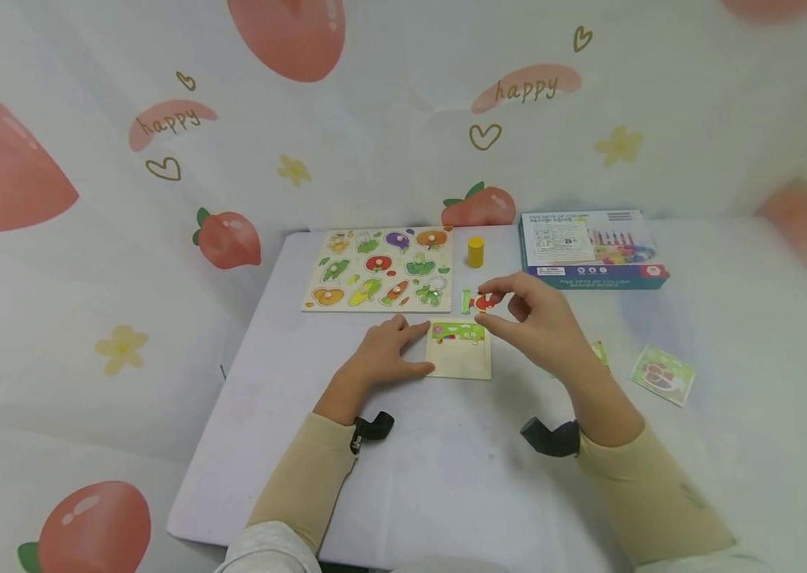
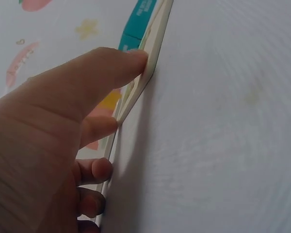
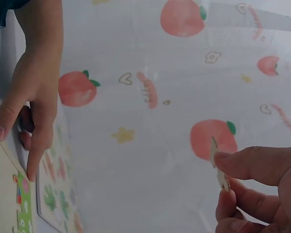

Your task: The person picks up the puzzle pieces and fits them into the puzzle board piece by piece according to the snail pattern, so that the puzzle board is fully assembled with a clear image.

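Note:
Between right thumb and fingertips, my right hand point(image 1: 536, 322) pinches a thin wooden puzzle piece point(image 1: 466, 302), printed red and green. It is held up above the far right corner of a small square puzzle board point(image 1: 458, 362). In the right wrist view the piece point(image 3: 214, 153) shows edge-on. Along the board's far side lies a green printed strip of puzzle point(image 1: 457, 329); the rest is bare wood. My left hand point(image 1: 384, 354) rests at the board's left side, index finger at the far corner and thumb point(image 2: 131, 63) on the near corner, other fingers loosely bent.
A vegetable peg puzzle point(image 1: 378, 269) lies behind the left hand. Beyond the board stands a yellow cylinder point(image 1: 475, 252), with a printed box point(image 1: 593, 251) at the back right. A square printed card or puzzle point(image 1: 664, 375) lies right; another green printed piece point(image 1: 600, 352) is partly behind the right forearm.

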Demonstrator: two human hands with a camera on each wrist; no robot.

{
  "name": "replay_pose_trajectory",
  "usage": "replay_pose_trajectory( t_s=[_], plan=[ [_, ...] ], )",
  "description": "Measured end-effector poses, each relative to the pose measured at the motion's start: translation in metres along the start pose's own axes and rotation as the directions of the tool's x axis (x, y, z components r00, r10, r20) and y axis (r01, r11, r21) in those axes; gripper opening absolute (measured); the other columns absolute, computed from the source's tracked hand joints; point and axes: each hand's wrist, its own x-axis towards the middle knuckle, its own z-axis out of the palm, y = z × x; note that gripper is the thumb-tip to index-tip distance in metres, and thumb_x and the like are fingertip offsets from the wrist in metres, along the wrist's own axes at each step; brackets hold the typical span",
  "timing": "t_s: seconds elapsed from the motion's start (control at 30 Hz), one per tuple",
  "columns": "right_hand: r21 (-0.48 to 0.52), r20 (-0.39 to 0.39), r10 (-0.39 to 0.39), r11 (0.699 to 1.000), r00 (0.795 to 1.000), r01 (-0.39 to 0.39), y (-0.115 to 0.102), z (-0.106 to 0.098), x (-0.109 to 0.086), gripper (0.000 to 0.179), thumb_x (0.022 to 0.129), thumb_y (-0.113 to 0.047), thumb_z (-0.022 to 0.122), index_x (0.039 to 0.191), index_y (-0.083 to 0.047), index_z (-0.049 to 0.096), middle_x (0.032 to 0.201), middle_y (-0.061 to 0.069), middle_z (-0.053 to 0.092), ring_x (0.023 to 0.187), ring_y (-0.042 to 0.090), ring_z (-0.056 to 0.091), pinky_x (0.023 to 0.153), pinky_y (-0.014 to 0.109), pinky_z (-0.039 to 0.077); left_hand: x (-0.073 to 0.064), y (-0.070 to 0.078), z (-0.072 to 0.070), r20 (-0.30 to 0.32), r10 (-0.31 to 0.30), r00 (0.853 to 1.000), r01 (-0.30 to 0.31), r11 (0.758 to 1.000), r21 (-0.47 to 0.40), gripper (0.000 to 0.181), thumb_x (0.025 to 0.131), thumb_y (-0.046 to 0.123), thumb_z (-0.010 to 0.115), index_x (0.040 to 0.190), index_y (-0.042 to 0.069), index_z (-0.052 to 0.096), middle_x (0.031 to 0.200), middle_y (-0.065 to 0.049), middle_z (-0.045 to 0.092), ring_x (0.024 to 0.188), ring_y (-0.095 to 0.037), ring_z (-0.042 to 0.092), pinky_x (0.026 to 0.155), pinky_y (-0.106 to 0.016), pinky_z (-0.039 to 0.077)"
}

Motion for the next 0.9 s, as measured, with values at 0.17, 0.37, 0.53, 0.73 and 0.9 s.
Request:
replay_pose_trajectory(
  t_s=[0.17, 0.37, 0.53, 0.73, 0.9],
  plan=[
    [-0.01, 0.036, 0.056, 0.998, 0.998, -0.056, 0.006, 0.008, 0.005, 0.034, 0.091, -0.018, 0.079, 0.124, -0.012, 0.07, 0.108, 0.007, 0.061, 0.088, 0.026, 0.047, 0.071, 0.03, 0.04, -0.001, 0.006, -0.003, 0.013, -0.008, 1.0, 0.007, 0.999, 0.044, 0.084, 0.085, 0.068, 0.071, 0.156, 0.032, 0.045, 0.101, 0.0, 0.044, 0.08, -0.019, 0.041, 0.07, -0.032, 0.035],
    [-0.019, 0.075, 0.075, 0.997, 0.994, -0.074, 0.014, 0.019, 0.01, 0.034, 0.091, -0.017, 0.08, 0.123, -0.012, 0.069, 0.108, 0.009, 0.061, 0.085, 0.026, 0.047, 0.07, 0.033, 0.039, 0.0, 0.009, -0.002, 0.007, -0.007, 1.0, 0.007, 1.0, 0.001, 0.085, 0.082, 0.067, 0.076, 0.154, 0.03, 0.05, 0.102, 0.002, 0.045, 0.078, -0.018, 0.043, 0.068, -0.031, 0.037],
    [-0.031, 0.113, 0.092, 0.996, 0.989, -0.089, 0.022, 0.029, 0.014, 0.036, 0.091, -0.017, 0.08, 0.124, -0.01, 0.068, 0.109, 0.008, 0.06, 0.089, 0.028, 0.048, 0.072, 0.036, 0.04, 0.001, 0.009, 0.001, -0.02, 0.016, 1.0, -0.016, 1.0, -0.005, 0.085, 0.079, 0.067, 0.078, 0.151, 0.028, 0.054, 0.101, 0.003, 0.046, 0.077, -0.019, 0.044, 0.067, -0.031, 0.038],
    [-0.075, 0.178, 0.168, 0.985, 0.97, -0.157, 0.033, 0.045, 0.02, 0.037, 0.091, -0.019, 0.08, 0.125, -0.01, 0.069, 0.113, 0.008, 0.062, 0.102, 0.032, 0.051, 0.082, 0.039, 0.045, 0.003, 0.008, 0.004, -0.061, 0.049, 0.997, -0.05, 0.999, -0.019, 0.084, 0.077, 0.066, 0.08, 0.147, 0.023, 0.059, 0.103, 0.002, 0.053, 0.077, -0.02, 0.048, 0.07, -0.032, 0.042],
    [-0.108, 0.231, 0.197, 0.979, 0.953, -0.176, 0.043, 0.058, 0.024, 0.037, 0.09, -0.02, 0.081, 0.123, -0.009, 0.07, 0.112, 0.007, 0.063, 0.102, 0.03, 0.053, 0.085, 0.039, 0.045, 0.003, 0.006, 0.006, -0.08, 0.063, 0.995, -0.064, 0.998, -0.012, 0.084, 0.076, 0.066, 0.081, 0.145, 0.022, 0.061, 0.102, 0.002, 0.054, 0.075, -0.02, 0.047, 0.069, -0.031, 0.04]
  ],
)
